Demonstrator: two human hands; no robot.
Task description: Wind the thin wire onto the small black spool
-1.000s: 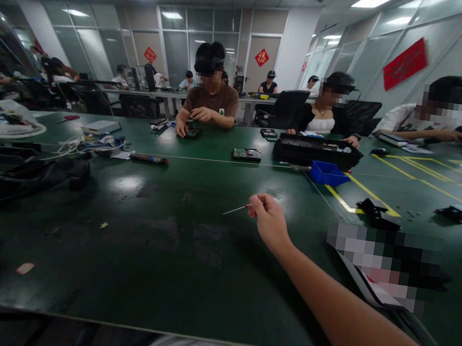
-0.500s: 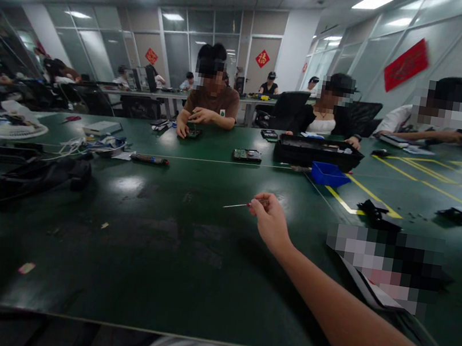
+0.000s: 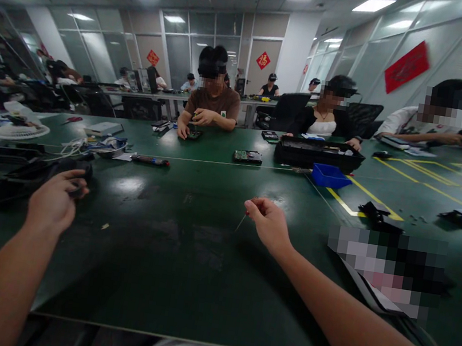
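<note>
My right hand (image 3: 269, 225) is closed on a thin screwdriver (image 3: 241, 222), its slim metal shaft pointing down and left above the green table (image 3: 180, 281). A bit of red shows at the fingertips; the rest of the handle is hidden in the hand. Over on the left, my left hand (image 3: 56, 199) is raised with its fingers curled. A small dark piece seems to sit between those fingers, too unclear to name. Right behind this hand lies a black bag-like item (image 3: 17, 178).
Across the table stand a black bin (image 3: 318, 156), a blue tray (image 3: 329, 177) and a hard drive (image 3: 248, 156). A marker-like tool (image 3: 150, 160) lies at left centre. Black brackets (image 3: 380, 217) are on the right. Co-workers sit opposite; one (image 3: 211, 100) handles a small part.
My left hand has come in from the left edge to above the table. The screwdriver in my right hand has swung from nearly level to pointing steeply down.
</note>
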